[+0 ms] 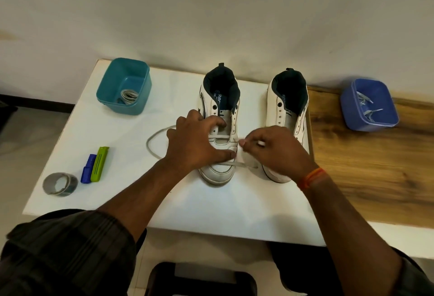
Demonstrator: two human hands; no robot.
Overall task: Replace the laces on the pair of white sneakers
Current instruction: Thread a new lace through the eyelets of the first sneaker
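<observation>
R fingers [243, 142] pinch lace [155, 138] by L sneaker [219, 117].

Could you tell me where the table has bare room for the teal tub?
Bare: the near edge of the table below the shoes, and between teal tub and tape. Crowded: around the left shoe, where both hands work the lace.

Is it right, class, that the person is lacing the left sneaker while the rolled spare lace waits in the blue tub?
Not quite. The head view shows the rolled spare lace in the teal tub; the left sneaker is indeed being laced.
</observation>
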